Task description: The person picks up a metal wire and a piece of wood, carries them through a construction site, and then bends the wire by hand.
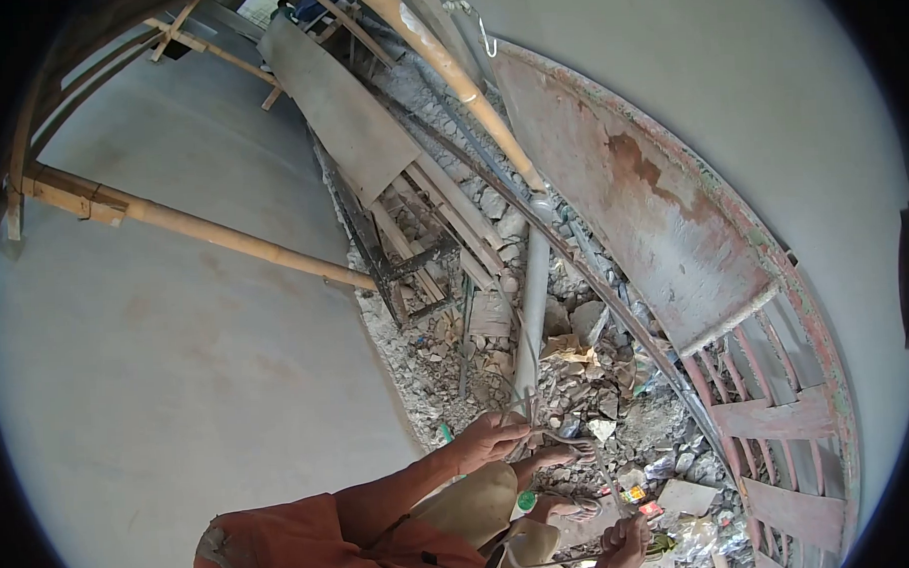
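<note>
My left hand (490, 439) is closed with its fingertips pinched on a thin grey cord (606, 469), just above my feet. From there the cord bends across and runs down to my right hand (622, 547), which is closed around it near the bottom edge. Another length of cord stretches left from my right hand, past my knees. Several loose strands stick up around my left fingers. Beneath my hands, my sandalled feet (572, 507) rest on broken rubble (599, 404). Beside one foot lies a green-and-white round item (526, 501).
A rusty metal gate (662, 217) leans along the right wall. A pale pipe (532, 311) lies ahead on the rubble. Bamboo poles (243, 241) cross overhead and left. Boards (354, 117) are piled farther off. Plastic litter (696, 536) lies by my right hand.
</note>
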The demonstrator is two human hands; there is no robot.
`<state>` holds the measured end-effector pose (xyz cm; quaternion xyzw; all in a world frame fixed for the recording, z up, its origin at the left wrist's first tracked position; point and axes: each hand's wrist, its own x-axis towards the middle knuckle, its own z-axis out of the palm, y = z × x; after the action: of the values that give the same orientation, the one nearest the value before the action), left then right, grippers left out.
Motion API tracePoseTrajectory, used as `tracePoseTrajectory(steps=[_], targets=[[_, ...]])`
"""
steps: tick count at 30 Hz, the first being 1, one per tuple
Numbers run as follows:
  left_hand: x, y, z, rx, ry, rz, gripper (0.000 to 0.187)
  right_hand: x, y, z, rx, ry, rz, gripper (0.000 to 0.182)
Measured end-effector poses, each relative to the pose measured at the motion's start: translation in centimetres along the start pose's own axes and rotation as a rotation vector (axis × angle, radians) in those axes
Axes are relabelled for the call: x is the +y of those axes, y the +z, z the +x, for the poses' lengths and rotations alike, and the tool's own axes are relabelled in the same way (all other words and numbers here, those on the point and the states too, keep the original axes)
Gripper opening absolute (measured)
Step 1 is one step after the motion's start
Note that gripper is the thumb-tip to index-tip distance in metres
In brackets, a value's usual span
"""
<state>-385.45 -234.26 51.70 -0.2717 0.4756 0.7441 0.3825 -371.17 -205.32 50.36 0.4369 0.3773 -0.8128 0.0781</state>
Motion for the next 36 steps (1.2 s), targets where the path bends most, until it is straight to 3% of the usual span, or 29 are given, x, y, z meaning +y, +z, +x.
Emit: tracePoseTrajectory(steps=[2,3,4,8,11,12,14,16,18,19,20,22,26,28,30,33,36], targets=[[-0.4,-0.2,0.5,-0.006,0.005,-0.079,0.020,-0.6,0.6,1.2,-0.100,0.104,-0.157,0.025],[-0.5,-0.2,0.7,-0.015,0.010,-0.158,0.018,-0.6,1.6,2.2,-0.052,0.290,0.106,0.033],[-0.9,-0.1,0.8,-0.012,0.007,-0.155,0.018,0.1,1.6,2.8,-0.052,0.294,0.110,0.033],[-1.2,2.0,0.9,0.060,0.000,-0.250,0.018,1.5,1.9,5.2,-0.086,0.084,-0.187,0.026],[-1.9,3.4,1.0,0.121,-0.004,-0.207,0.020,2.2,1.0,6.5,-0.120,-0.290,-0.538,0.021],[-2.1,3.6,1.1,0.126,-0.008,-0.209,0.020,2.9,-0.5,7.4,-0.120,-0.283,-0.539,0.021],[-2.4,4.3,1.4,0.099,0.044,-0.107,0.021,3.3,-1.7,8.3,-0.184,-0.479,-0.791,0.024],[-1.9,5.1,1.6,0.171,0.062,-0.132,0.021,4.2,-2.4,8.5,-0.144,-0.533,-0.716,0.030],[-1.3,4.7,1.7,0.126,0.052,-0.159,0.020,3.4,-2.1,6.9,-0.213,-0.120,-0.315,0.034],[-1.3,5.1,1.8,0.261,-0.004,-0.193,0.014,3.0,-1.7,6.6,-0.204,-0.100,-0.249,0.035],[-1.8,4.6,1.8,0.263,-0.003,-0.195,0.014,2.6,-1.7,6.6,-0.206,-0.099,-0.250,0.035],[-3.2,3.2,2.2,0.032,0.096,-0.237,0.015,1.8,-1.7,6.7,-0.213,-0.052,-0.239,0.032],[-3.5,4.1,2.4,0.056,0.193,-0.313,0.014,0.5,-0.2,6.3,-0.156,0.064,-0.218,0.032],[-3.7,4.4,3.0,0.157,0.271,-0.308,0.014,0.2,0.3,5.7,-0.156,0.217,-0.134,0.031],[-3.4,4.4,3.2,0.087,0.323,-0.290,0.017,-0.1,0.5,5.3,-0.126,0.240,-0.128,0.031],[-3.1,4.0,3.5,-0.008,0.401,-0.126,0.030,-0.6,0.6,4.9,-0.183,0.450,-0.087,0.030],[-2.6,3.1,2.8,-0.091,0.267,-0.067,0.038,0.5,0.0,5.0,-0.199,0.534,-0.102,0.029]])
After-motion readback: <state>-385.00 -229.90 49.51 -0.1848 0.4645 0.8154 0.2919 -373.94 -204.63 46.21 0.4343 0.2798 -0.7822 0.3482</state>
